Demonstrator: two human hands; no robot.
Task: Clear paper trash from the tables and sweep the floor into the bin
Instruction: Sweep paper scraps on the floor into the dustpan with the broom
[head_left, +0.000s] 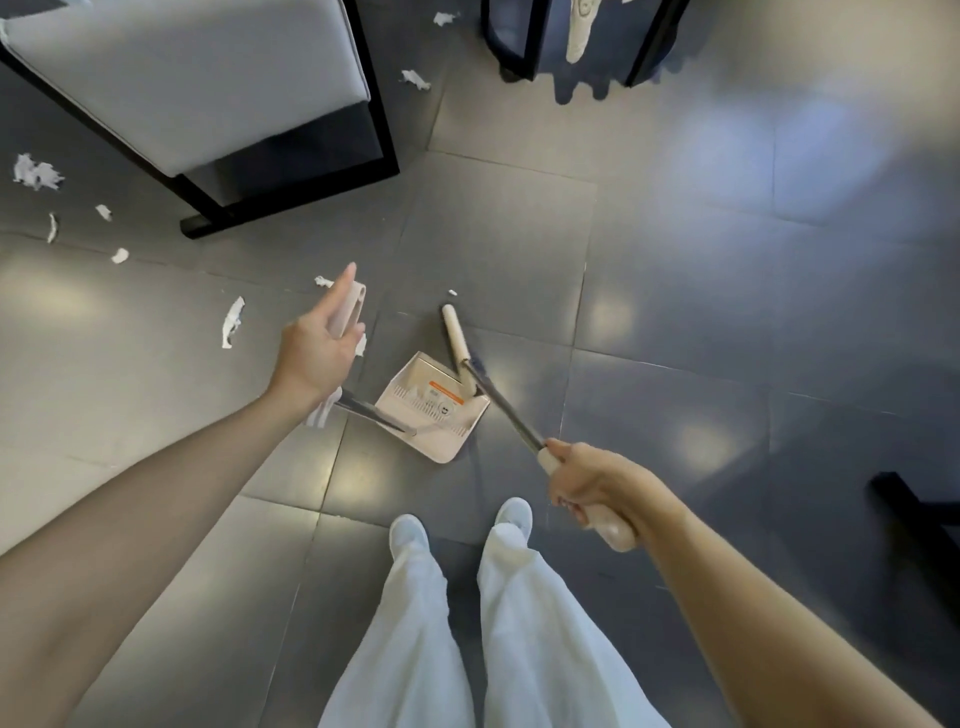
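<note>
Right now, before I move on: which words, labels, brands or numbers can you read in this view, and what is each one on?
Orange label on the dustpan: it carries print, too small and blurred to read.
Round mark below that label: blurred, unreadable.
Broom, paper scraps, grey seat: no text visible.
Nothing legible can be quoted.

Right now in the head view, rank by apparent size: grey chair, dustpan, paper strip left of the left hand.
1. grey chair, though cropped by the frame.
2. dustpan.
3. paper strip.
</note>
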